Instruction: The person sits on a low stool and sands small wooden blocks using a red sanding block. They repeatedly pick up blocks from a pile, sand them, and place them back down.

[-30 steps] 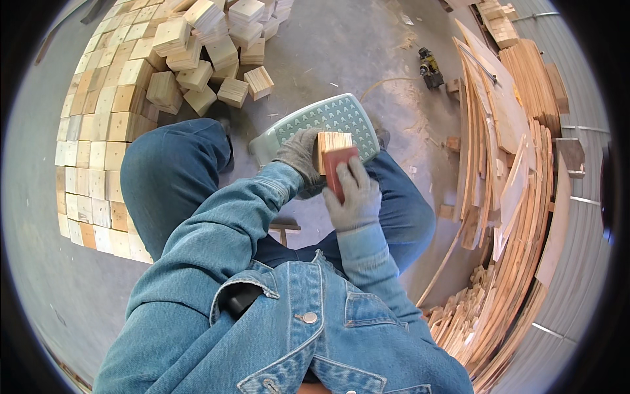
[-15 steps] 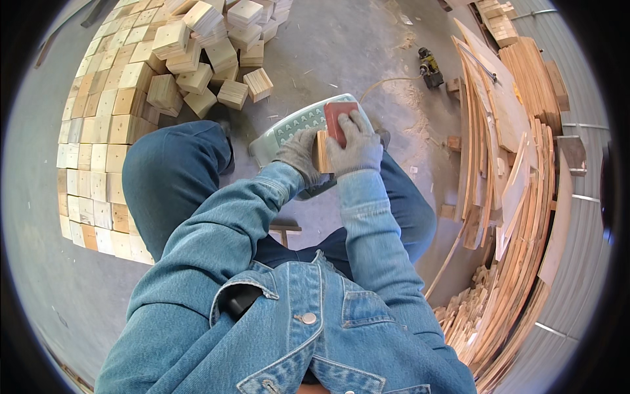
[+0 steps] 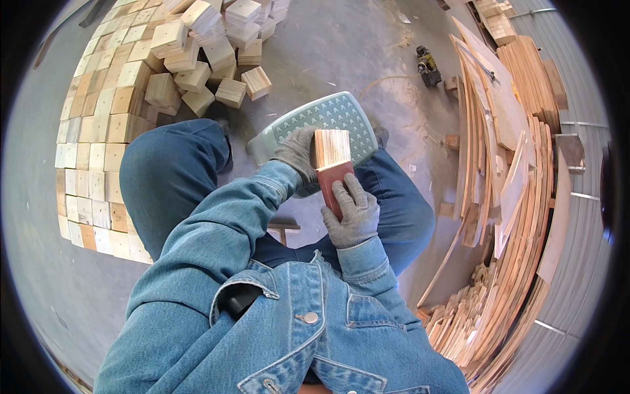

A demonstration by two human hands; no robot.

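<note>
Wooden blocks, stacked [image 3: 92,151]: far left, cut off at the top. Left hand [image 3: 295,156], gloved: curled around the held block's left side (fingertips hidden). Step stool [image 3: 341,111], pale green: partly covered. Held block [image 3: 333,148], wooden: between the hands, above the stool; its underside unseen. Reddish pad [image 3: 333,184]: against the held block's near end, overlap unclear. Right hand [image 3: 355,211], gloved: part-closed, gripping the pad. Drill [image 3: 428,69]: on the floor, small, detail indistinct.

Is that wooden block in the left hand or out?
In it: the gloved left hand grips the wooden block by its left side. Whether the green stool also supports it, I cannot tell.
</note>
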